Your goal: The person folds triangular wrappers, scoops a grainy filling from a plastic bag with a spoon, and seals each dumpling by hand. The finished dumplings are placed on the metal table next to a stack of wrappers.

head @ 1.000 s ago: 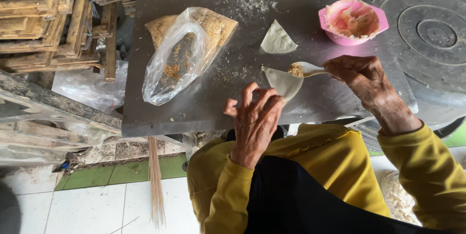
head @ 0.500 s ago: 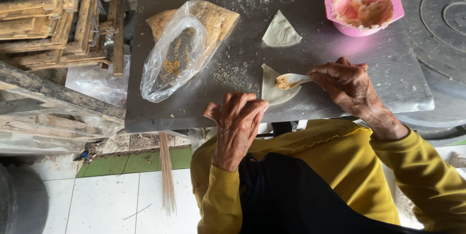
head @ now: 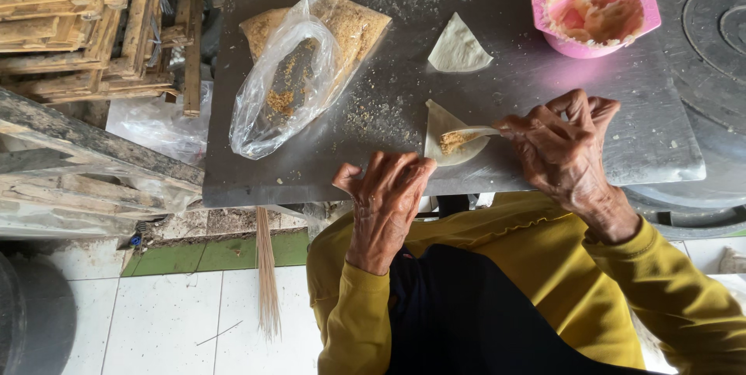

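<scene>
Dough wrapper (head: 449, 136): thin pale sheet, roughly triangular with a rounded lower edge, lying flat near the front edge of the grey board (head: 326, 173). Small heap of brown crumbly filling on its middle. A pale spoon (head: 478, 133) lies across it, bowl over the filling, handle running right into the right hand (head: 561, 146). Right hand fingers are curled tight around the spoon handle. Left hand (head: 386, 196) rests at the board's front edge just left of the wrapper, fingers bent and loosely together, tips at or very near the wrapper's edge; contact hard to confirm, nothing seen in its grasp.

A second folded wrapper (head: 458, 48) sits farther back, well apart. Pink bowl (head: 594, 13) smeared with paste at the far right corner. Clear plastic bag (head: 284, 83) with brown crumbs lies over a tan sheet on the left. Board dusted with crumbs and flour.

Around: stacked wooden frames (head: 93, 25) to the left, round dark lid (head: 699, 41) to the right, white floor tiles (head: 155, 320) with a green strip, thin bundle of sticks (head: 266, 266) hanging below the board. Yellow sleeves, dark apron.
</scene>
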